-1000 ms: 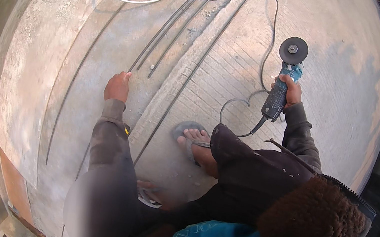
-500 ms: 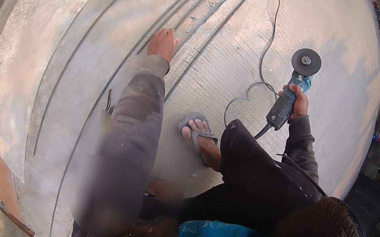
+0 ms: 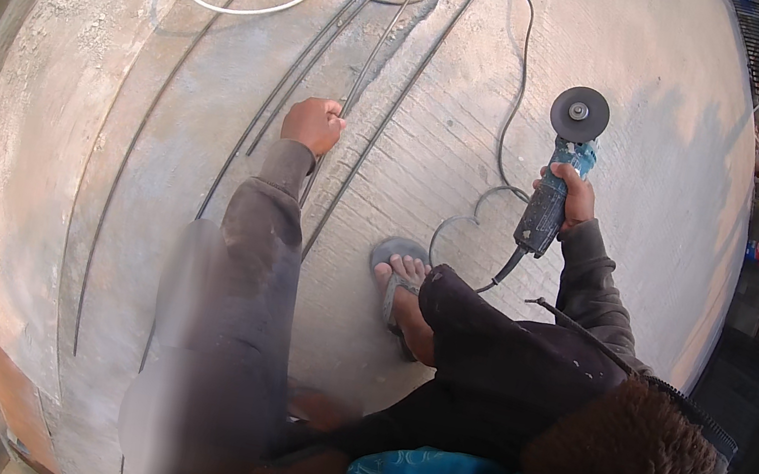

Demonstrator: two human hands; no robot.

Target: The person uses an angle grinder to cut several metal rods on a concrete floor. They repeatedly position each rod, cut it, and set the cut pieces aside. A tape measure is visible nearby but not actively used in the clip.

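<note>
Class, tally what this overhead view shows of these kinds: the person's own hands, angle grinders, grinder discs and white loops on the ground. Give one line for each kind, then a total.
Left hand and right hand: 2
Angle grinder: 1
Dark round disc: 1
White loop: 1
Total: 5

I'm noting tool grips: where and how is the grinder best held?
The grinder is probably best gripped round its slim dark body, coming from the right, as the right hand does: the disc sits at the far end and the cord leaves the near one.
</note>
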